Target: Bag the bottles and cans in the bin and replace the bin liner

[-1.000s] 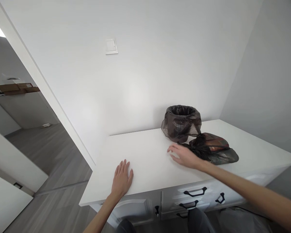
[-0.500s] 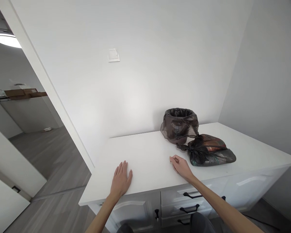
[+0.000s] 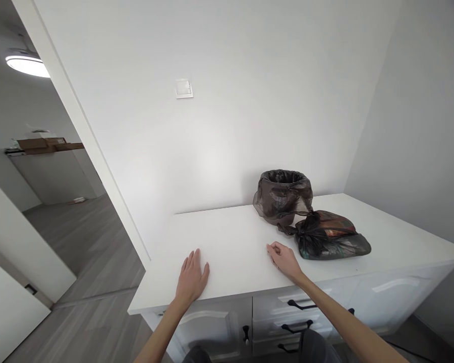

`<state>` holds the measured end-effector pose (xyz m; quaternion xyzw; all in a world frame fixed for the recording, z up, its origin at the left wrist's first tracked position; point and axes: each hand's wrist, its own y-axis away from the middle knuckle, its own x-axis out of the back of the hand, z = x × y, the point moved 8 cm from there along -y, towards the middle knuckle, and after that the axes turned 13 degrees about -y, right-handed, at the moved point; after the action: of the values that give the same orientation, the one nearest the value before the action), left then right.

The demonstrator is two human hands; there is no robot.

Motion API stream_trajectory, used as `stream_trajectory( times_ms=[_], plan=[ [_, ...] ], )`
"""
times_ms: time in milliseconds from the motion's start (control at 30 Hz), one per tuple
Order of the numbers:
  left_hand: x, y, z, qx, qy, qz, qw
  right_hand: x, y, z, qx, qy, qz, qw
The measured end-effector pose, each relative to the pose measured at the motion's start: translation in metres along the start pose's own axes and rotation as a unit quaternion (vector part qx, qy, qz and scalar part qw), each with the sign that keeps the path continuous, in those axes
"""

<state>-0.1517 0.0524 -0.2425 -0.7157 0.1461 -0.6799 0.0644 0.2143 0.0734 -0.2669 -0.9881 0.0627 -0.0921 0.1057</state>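
My left hand (image 3: 192,278) lies flat on the white countertop (image 3: 227,237), near its front edge, with the fingers stretched out. Curled into a loose fist, my right hand (image 3: 283,259) rests on the same top; nothing shows in it. Just right of it lies a knotted black plastic garbage bag (image 3: 333,237), see-through enough to show orange and greenish contents. Behind the bag, close to the wall, stands a small trash bin (image 3: 282,201) lined with another black bag, its liner folded over the rim. Neither hand touches the bag or the bin.
Below the top is a white cabinet (image 3: 202,330) with black handles (image 3: 297,327). A light switch (image 3: 183,89) is on the wall ahead. At left, a doorway opens onto a room with cardboard boxes (image 3: 41,143) on a ledge and a grey wood-look floor.
The view has shifted slightly, so everything appears a little farther right. Both hands keep their poses and places on the countertop; bag and bin stay put.
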Motion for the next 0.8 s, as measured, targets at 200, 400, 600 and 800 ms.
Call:
stream_trajectory(
  times_ms=[200, 400, 600, 800],
  plan=[
    [-0.0035, 0.0009, -0.0018, -0.008, -0.001, 0.007, 1.000, -0.0016, 0.0007, -0.0017, 0.007, 0.011, 0.001, 1.000],
    [-0.0047, 0.0030, -0.0032, -0.009, 0.005, 0.026, 1.000, -0.0013, 0.0011, -0.0014, 0.002, 0.012, 0.001, 1.000],
    [-0.0076, 0.0013, -0.0035, -0.012, 0.005, 0.027, 1.000, 0.0022, -0.0024, 0.0043, 0.006, 0.017, 0.009, 1.000],
    [-0.0066, 0.0002, -0.0024, -0.021, 0.004, 0.037, 0.999, 0.0036, -0.0025, 0.0024, 0.007, 0.009, 0.009, 1.000]
  ],
)
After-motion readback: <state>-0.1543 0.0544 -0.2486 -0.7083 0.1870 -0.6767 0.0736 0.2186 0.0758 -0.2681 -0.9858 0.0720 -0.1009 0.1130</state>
